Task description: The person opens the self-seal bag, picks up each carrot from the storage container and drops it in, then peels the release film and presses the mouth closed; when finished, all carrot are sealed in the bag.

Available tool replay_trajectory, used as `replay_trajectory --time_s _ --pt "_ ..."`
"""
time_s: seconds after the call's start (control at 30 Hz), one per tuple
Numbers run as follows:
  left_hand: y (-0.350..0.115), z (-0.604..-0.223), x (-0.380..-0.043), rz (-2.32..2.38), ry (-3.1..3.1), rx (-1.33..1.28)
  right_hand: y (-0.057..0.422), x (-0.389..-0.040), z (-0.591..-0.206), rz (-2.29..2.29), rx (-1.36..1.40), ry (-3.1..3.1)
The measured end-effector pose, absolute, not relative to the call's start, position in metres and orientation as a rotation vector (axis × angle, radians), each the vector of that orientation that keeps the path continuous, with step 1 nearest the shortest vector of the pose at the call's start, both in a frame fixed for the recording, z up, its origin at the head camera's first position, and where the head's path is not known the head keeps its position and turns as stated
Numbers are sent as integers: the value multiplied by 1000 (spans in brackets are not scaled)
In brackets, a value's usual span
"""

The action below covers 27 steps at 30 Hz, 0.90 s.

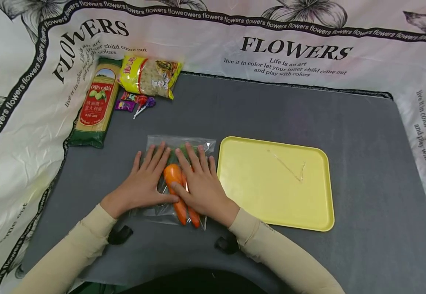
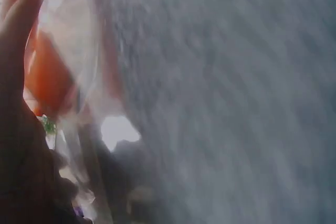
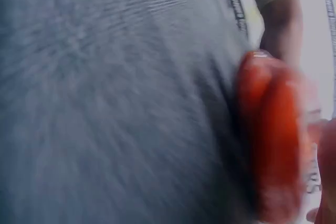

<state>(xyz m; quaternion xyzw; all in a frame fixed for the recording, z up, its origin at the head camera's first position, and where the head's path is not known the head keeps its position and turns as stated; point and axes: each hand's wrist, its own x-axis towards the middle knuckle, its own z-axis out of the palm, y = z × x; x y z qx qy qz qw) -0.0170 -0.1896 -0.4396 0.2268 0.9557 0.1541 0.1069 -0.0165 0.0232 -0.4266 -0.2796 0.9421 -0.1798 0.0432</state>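
Observation:
A clear plastic bag [image 1: 207, 143] lies flat on the dark grey table with two orange carrots [image 1: 172, 174] inside. Something green [image 1: 184, 152] shows through its far end, partly covered by fingers. My left hand [image 1: 143, 183] rests on the bag's left side, fingers spread and straight, thumb reaching toward the carrots. On the right side my right hand [image 1: 207, 190] lies palm down with straight fingers, partly over one carrot. The left wrist view shows a carrot [image 2: 48, 74] through shiny plastic beside the hand. Blurred carrots [image 3: 275, 135] appear in the right wrist view.
A yellow tray [image 1: 271, 196] sits just right of the bag, with a thin clear strip [image 1: 288, 168] on it. At the back left are a spaghetti pack [image 1: 96, 102], a yellow food packet [image 1: 150, 77] and small candies [image 1: 137, 101]. A flower-printed cloth [image 1: 205, 49] borders the table.

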Motion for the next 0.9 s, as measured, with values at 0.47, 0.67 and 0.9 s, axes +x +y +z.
replay_trajectory --time_s 0.47,0.67,0.9 --pt "-196 -391 -10 220 3005 681 167 0 -348 -446 -547 3050" --pt "-188 -352 -3 130 3093 702 191 5 -328 -210 -426 3068" --pt "-188 -336 2 132 3116 695 191 7 -328 -136 -440 3044"
